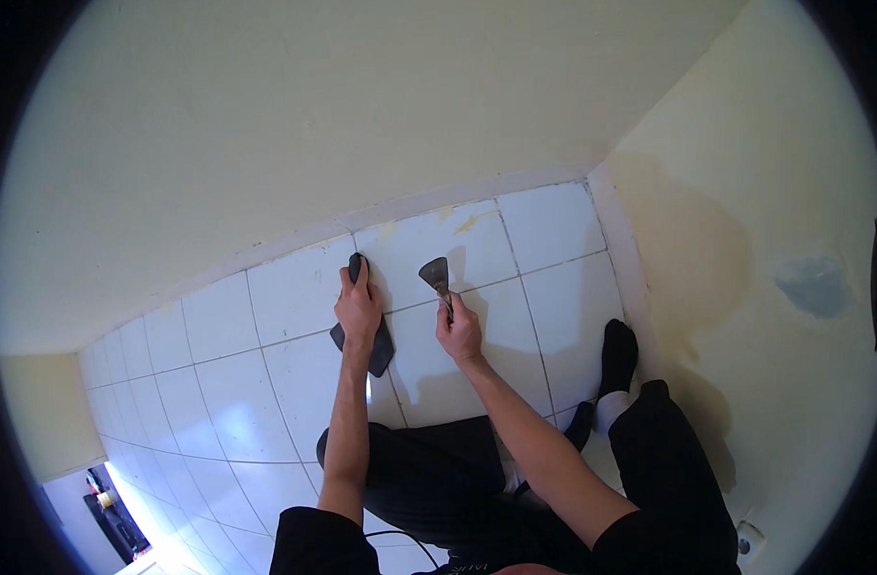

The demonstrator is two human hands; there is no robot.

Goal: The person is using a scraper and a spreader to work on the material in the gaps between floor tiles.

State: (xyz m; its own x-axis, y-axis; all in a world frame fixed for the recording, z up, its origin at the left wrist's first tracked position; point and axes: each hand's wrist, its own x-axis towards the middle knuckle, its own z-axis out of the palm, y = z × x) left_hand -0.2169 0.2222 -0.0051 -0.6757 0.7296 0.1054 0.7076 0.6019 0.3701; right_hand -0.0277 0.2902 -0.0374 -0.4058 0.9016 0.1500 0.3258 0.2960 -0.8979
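Note:
My left hand (359, 309) is closed around a black object (384, 347). A narrow rounded end sticks out past my fingers, and a wider flat part shows under my wrist; the grip hides the middle, so its exact kind is unclear. In my right hand (460, 333), a scraper (435, 273) is gripped by its handle. Its flared metal blade points away from me toward the far wall, above the white floor tiles (314, 287). Yellowish smears (469, 223) mark the tiles beyond the blade, near the baseboard.
A pale wall (314, 115) rises beyond the tiles, meeting another wall (745, 192) at the right corner. That one bears a grey patch (814, 287). A black-socked foot (617, 356) rests by its base. Dark items (117, 522) stand at lower left, beyond bright glare.

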